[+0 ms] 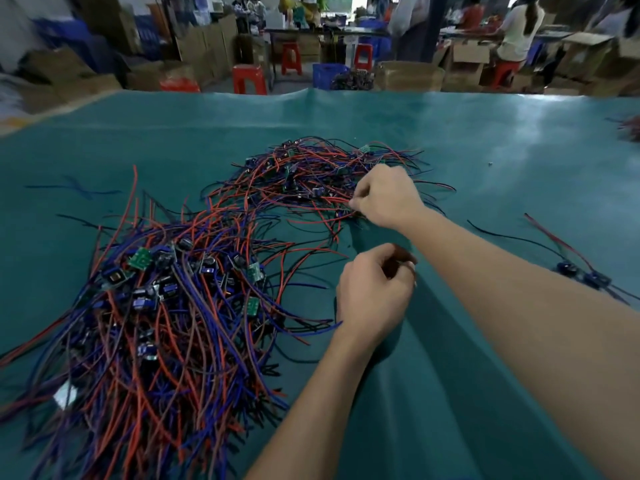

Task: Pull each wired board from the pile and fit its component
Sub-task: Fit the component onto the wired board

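Two tangles of red, blue and black wire lie on the green table cover (485,140). The far pile (311,178) sits near the middle of the table, small boards scattered through it; the near pile (166,306) is larger and denser, spreading toward the left edge of the view, with green boards and dark blue components showing among the strands.

The right hand (388,195) reaches over the near right edge of the far pile, fingers curled downward and pinching at the wires there — a red strand runs out from under the fingertips to the left, though which board it belongs to I cannot tell. The left hand (374,289) hovers over bare cover just right of the near pile, its fingers curled in toward the thumb around something small and dark; the object is blurred and mostly hidden, so what it is cannot be told.

To the right, well apart from both piles, a pair of wired boards (585,275) lies by the right forearm, their red and black leads trailing away toward the far side.

Beyond the table edge stand red stools (249,77), cardboard boxes (408,76) and a blue crate (329,74), with people seated at benches further back.
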The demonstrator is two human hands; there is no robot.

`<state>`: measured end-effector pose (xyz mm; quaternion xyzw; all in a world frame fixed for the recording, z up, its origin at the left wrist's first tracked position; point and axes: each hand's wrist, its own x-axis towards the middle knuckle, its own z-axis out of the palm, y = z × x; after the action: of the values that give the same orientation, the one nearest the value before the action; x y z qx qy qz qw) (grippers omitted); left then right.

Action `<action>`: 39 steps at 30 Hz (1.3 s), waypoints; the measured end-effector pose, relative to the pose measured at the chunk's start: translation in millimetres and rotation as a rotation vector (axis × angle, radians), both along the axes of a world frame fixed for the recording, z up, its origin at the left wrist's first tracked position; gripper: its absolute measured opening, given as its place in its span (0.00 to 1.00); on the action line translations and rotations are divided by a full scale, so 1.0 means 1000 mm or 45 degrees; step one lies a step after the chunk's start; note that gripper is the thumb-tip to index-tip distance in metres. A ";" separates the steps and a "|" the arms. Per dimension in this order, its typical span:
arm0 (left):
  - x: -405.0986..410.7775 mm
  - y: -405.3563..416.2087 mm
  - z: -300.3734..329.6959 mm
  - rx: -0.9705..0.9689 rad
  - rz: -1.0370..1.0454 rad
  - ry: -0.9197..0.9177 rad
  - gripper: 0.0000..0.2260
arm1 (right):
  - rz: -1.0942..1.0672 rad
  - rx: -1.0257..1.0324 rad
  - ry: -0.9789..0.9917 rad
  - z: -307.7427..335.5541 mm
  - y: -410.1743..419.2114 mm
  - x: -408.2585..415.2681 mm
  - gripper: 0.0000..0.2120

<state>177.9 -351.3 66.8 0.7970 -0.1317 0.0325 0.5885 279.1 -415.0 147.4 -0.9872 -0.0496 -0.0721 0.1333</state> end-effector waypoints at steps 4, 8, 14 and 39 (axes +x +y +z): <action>0.000 0.000 -0.001 -0.058 0.041 0.000 0.10 | -0.191 0.230 -0.144 -0.004 -0.048 -0.015 0.06; 0.001 0.000 0.000 -0.195 0.128 0.026 0.12 | -0.385 0.728 -0.450 0.006 -0.070 -0.049 0.06; -0.004 0.001 0.006 -0.358 0.141 0.154 0.19 | -0.061 1.365 -0.033 -0.008 -0.072 -0.133 0.03; -0.005 0.003 -0.001 -0.256 -0.257 0.060 0.08 | -0.318 1.710 -0.140 -0.049 -0.081 -0.132 0.10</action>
<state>173.3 -348.0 66.0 0.7172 -0.1932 -0.0326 0.6688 146.9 -496.1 98.2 -0.6838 0.1136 -0.1520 0.7046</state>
